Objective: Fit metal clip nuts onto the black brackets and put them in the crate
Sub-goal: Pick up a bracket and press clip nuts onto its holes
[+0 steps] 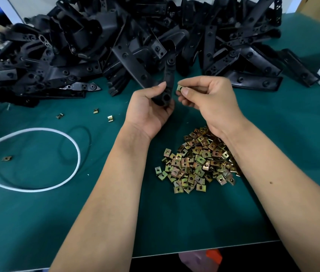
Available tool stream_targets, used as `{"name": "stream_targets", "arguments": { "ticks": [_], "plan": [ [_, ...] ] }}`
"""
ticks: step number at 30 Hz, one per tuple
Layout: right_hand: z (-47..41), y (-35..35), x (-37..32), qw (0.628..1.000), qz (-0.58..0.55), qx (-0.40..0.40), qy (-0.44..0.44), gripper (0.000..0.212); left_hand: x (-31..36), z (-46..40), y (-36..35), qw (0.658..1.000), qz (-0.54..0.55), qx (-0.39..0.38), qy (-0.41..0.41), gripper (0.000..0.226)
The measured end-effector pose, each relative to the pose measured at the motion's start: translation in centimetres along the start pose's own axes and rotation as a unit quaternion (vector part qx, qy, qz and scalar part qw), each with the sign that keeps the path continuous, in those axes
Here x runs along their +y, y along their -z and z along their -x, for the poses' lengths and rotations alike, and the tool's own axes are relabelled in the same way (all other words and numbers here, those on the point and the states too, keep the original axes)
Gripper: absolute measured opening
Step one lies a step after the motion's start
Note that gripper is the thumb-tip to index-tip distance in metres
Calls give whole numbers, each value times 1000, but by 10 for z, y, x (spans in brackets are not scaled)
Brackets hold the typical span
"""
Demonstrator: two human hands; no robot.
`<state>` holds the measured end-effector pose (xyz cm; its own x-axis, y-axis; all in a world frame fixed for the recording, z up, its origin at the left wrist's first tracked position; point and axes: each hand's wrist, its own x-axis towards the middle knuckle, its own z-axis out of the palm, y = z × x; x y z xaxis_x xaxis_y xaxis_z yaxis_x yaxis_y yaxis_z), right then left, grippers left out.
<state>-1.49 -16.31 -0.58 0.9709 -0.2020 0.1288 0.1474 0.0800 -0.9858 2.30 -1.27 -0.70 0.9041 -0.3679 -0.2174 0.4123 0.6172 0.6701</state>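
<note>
My left hand grips the lower end of a long black bracket, which stands up over the green table. Just to its right, my right hand pinches one brass-coloured clip nut between thumb and forefinger, a little apart from the bracket's edge. A heap of several clip nuts lies on the mat beneath my right wrist. A big pile of black brackets fills the far side of the table. No crate is in view.
A few stray clip nuts lie on the green mat at the left. A white cable loops across the left side, beside a grey box at the left edge. The table's front edge runs close to me.
</note>
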Motion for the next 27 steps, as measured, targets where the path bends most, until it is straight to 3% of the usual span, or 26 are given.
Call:
{"name": "stream_targets", "arguments": {
  "ticks": [10,19,27],
  "plan": [
    [1,-1,-2,999,-3,-4,-39,22,-2,0,-2,998,-53,-34,6,10],
    [1,0,-6,998,-45,-17,-49,26,0,3,-5,999,-29,-12,12,23],
    [5,-7,-7,1000,-26,-17,1,32,-3,3,-8,1000,-22,-2,6,25]
  ]
}}
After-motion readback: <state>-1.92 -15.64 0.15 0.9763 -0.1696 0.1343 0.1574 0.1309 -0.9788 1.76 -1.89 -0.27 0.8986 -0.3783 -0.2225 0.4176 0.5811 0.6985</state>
